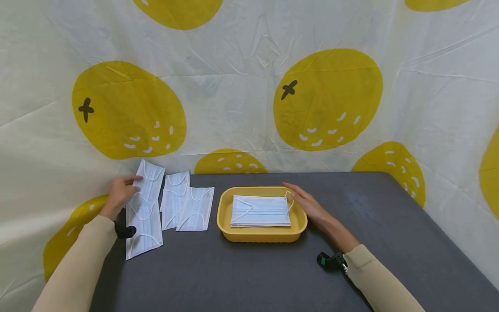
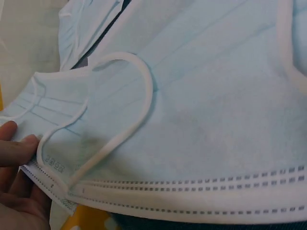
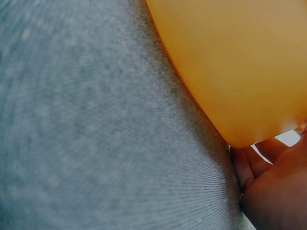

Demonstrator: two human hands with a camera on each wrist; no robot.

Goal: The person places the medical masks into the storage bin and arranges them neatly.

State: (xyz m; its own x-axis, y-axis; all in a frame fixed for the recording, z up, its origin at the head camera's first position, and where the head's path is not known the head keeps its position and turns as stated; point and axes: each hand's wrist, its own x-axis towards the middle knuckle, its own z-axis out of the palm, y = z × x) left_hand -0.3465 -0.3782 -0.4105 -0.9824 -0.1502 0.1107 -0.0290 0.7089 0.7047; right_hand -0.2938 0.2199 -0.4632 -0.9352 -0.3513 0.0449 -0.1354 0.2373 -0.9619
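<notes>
In the head view, my left hand [image 1: 121,195] pinches the left edge of a long overlapping row of light-blue face masks [image 1: 146,208]. The left wrist view shows my left thumb [image 2: 21,149] over a mask [image 2: 62,108] beside its white ear loop, fingers beneath. My right hand [image 1: 312,208] holds the back right corner of a yellow tray [image 1: 257,237], thumb over the rim beside an ear loop. A stack of face masks [image 1: 260,210] lies in the tray. Up close, my right fingers [image 3: 247,165] bend against the tray's outer wall [image 3: 244,81].
More face masks overlap between the row and the tray, one mask [image 1: 196,210] nearest the tray. Everything lies on a dark grey table [image 1: 241,273]. A white curtain with yellow fruit prints [image 1: 230,108] hangs behind and at both sides.
</notes>
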